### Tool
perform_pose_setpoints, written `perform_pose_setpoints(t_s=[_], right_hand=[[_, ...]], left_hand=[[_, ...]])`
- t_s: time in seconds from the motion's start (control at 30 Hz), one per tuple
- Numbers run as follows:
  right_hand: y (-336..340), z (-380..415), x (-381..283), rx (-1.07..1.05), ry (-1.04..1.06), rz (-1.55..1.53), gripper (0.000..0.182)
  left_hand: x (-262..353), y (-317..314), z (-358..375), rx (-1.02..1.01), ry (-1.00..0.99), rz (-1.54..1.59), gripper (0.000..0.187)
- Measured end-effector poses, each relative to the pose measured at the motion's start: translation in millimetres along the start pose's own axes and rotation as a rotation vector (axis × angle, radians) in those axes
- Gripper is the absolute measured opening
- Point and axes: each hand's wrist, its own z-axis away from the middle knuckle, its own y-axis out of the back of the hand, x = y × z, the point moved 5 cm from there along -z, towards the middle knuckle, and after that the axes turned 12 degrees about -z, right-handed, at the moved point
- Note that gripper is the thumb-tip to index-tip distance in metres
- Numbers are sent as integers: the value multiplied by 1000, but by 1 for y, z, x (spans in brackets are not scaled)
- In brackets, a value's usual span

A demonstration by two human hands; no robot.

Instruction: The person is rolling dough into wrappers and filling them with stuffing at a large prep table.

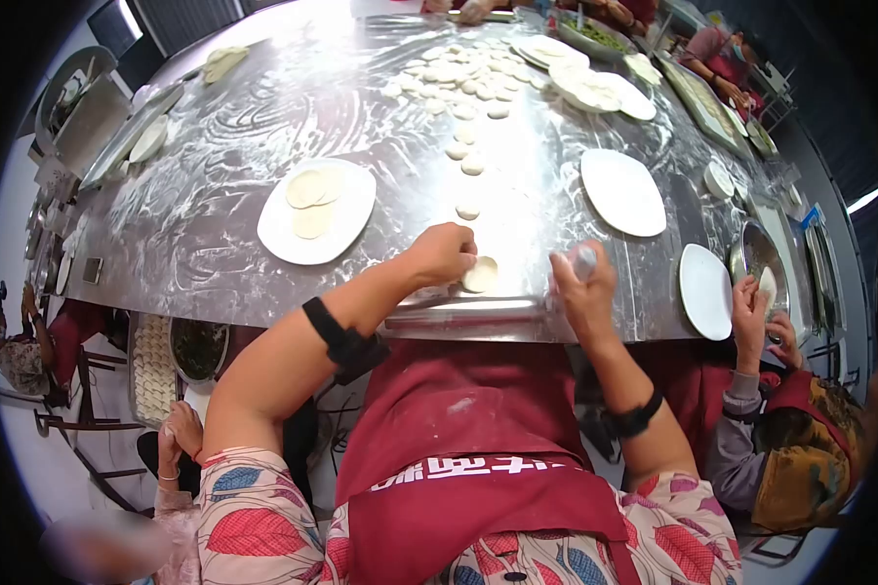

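Note:
A small round dough piece (480, 275) lies on the floured metal table (215, 214) near its front edge. My left hand (444, 255) is closed with its fingertips at the upper left edge of that dough. To the right, my right hand (585, 283) is wrapped round a pale rolling pin (583, 261), held apart from the dough. A loose line of dough pieces, among them one (467, 211) just beyond my left hand, runs back to a large group (468, 73). On the left, a white plate (346, 229) holds several flat dough rounds (312, 219).
White plates lie at the right (624, 192) and by the right edge (705, 291). Farther back are stacked wrappers (595, 88). Co-workers' hands (748, 312) are at the right, others (180, 429) at the lower left, beside a dumpling tray (154, 370).

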Motion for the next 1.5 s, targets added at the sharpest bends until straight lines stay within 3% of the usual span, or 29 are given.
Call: perform_pose_setpoints(t_s=[0.1,0.13,0.23,0.3,0.37,0.4,0.5,0.53,0.63,0.8,0.9,1.0,1.03,1.13,1.23,1.27,1.37,1.47,1.5], right_hand=[[-10,-19,3,-26,-45,-56,17],[-20,-35,8,-18,10,10,19],[-34,-56,21,7,100,68,20],[-20,-32,12,-12,-62,-62,19],[0,3,0,2,-72,-25,17],[5,16,0,5,-63,-69,17],[1,7,-3,11,36,26,16],[-7,-8,4,14,-52,-41,17],[-30,-52,30,17,108,86,21],[-1,-5,11,-4,-36,36,21],[9,26,4,25,-35,-101,20],[-9,-13,7,29,-47,-35,21],[-17,-30,18,45,110,19,22],[-28,-49,25,24,72,66,23],[-9,-14,4,12,-36,41,21],[-1,5,-3,45,-85,-3,20],[10,31,0,27,-15,-62,18],[-7,-7,5,34,-57,-32,20],[-14,-25,15,40,61,93,22]], left_hand=[[3,-3,-2,-161,136,96,17],[12,1,-5,-42,46,-113,16],[15,4,-14,20,63,-82,16],[12,2,-4,36,35,-44,17],[7,-1,6,54,72,-81,16],[2,-6,12,-25,250,147,14],[3,-13,15,-61,228,213,15],[18,-3,14,-61,150,26,17],[12,-4,-11,-2,150,-168,20],[16,-3,0,9,-9,-112,16],[-7,-21,10,-134,289,347,13],[18,-6,11,-73,123,2,15],[21,-2,5,-39,123,-90,17],[15,-5,-15,-17,129,-6,21],[20,-6,-7,-62,-49,-31,18],[19,-5,0,-132,87,74,14],[6,-12,6,-98,96,189,13],[14,-9,4,-82,51,39,16],[17,-6,1,-41,31,-21,18]])
